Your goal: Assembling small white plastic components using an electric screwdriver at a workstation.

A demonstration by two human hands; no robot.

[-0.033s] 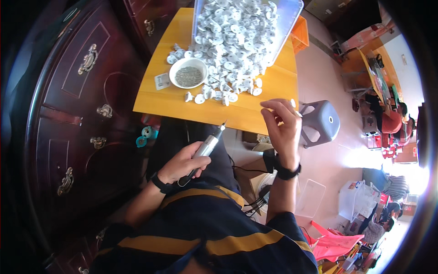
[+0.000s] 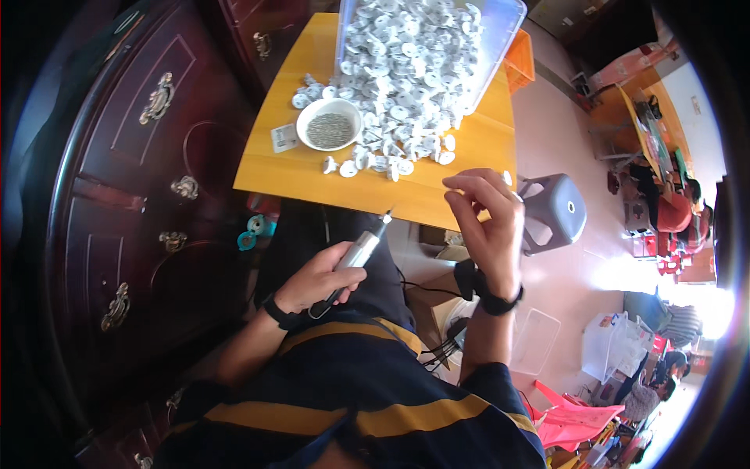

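My left hand [image 2: 319, 283] is wrapped round a silver and black pen-shaped electric screwdriver [image 2: 361, 248], its thin bit [image 2: 390, 211] pointing up toward the table's front edge. Over the table's near right corner is my right hand [image 2: 491, 223], thumb and forefinger nearly together in a pinch. Whatever may be between those fingertips is too small to make out. A small white part [image 2: 507, 177] shows just beyond its knuckles. In front lie several loose white disc-shaped plastic parts [image 2: 393, 168], spilling from a clear bin [image 2: 500, 55] tipped toward me. A white bowl [image 2: 303, 129] beside them holds small metal screws or pins [image 2: 330, 130].
The yellow wooden table [image 2: 289, 168] bears a small printed card [image 2: 284, 138] near the bowl. Dark red drawers [image 2: 137, 195] stand close on the left. To the right are a grey stool [image 2: 556, 211], an orange crate [image 2: 519, 62] and a pink chair [image 2: 574, 422]. Other people sit farther right.
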